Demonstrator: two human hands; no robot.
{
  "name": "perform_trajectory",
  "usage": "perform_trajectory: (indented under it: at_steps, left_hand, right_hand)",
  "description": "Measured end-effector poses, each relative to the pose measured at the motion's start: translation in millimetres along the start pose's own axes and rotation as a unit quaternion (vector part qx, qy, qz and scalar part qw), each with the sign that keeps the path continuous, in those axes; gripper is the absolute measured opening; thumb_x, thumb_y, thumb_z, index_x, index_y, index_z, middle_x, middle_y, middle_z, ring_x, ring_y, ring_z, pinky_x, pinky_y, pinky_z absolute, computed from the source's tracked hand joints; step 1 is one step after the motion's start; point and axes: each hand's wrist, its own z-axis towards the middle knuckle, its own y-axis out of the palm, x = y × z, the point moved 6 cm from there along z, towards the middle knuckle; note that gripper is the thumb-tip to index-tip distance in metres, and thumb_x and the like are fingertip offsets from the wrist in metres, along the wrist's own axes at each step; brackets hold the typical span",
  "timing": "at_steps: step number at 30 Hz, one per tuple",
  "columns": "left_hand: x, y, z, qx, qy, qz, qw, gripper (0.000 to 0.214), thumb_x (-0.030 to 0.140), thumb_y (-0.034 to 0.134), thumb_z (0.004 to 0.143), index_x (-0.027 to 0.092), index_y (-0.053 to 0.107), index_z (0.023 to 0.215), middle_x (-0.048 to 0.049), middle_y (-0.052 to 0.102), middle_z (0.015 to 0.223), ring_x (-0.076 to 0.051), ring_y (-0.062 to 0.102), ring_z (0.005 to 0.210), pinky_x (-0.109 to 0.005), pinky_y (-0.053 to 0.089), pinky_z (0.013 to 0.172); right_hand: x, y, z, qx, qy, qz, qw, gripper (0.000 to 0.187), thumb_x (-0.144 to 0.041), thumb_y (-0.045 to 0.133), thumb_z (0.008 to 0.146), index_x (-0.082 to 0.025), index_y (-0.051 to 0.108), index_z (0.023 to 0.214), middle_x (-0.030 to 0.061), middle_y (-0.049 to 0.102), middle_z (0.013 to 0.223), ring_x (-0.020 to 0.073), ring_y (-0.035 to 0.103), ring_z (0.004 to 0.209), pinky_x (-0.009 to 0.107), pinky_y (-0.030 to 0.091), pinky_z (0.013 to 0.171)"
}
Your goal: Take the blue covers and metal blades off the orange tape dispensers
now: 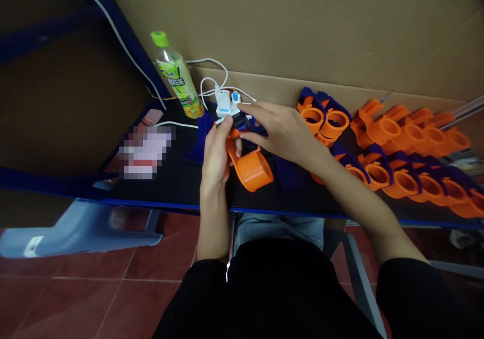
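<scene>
My left hand (216, 152) is closed around the handle end of an orange tape dispenser (250, 168), holding it just above the black tabletop (174, 180). My right hand (278, 130) reaches over from the right, its fingers pinching a small dark part (240, 121) at the top of the dispenser. Loose dark blue plastic pieces (202, 132) lie on the table behind and beneath my hands.
Rows of several orange and blue tape dispensers (408, 178) fill the right of the table. A green-capped drink bottle (177, 77) and a white charger with cables (224, 102) stand at the back, against brown cardboard (302, 26). A pale blue plastic chair (91, 233) is at lower left.
</scene>
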Motion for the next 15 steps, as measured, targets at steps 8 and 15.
perform_trajectory:
  at_steps: [8,15]
  left_hand:
    - [5,8.3,-5,-0.016,0.009,0.01,1.0,0.043,0.058,0.08,0.092,0.021,0.06,0.084,0.002,0.054,0.06,-0.008,0.042,0.042,-0.026,0.021,0.04]
    - [20,-7.8,-9,0.029,0.004,-0.011,1.0,0.038,0.056,0.075,0.094,0.021,0.061,0.086,0.0043,0.05,0.056,-0.007,0.031,0.041,-0.026,0.016,0.039]
  right_hand:
    - [8,14,1,-0.029,-0.041,-0.007,0.999,0.058,-0.029,0.042,0.111,-0.019,0.049,0.168,0.0141,0.063,0.15,0.0274,0.06,0.137,0.04,0.047,0.115]
    - [47,16,21,0.022,-0.007,0.078,0.997,0.053,-0.03,0.029,0.116,-0.023,0.06,0.16,0.0105,0.07,0.141,0.0229,0.068,0.123,0.038,0.053,0.108]
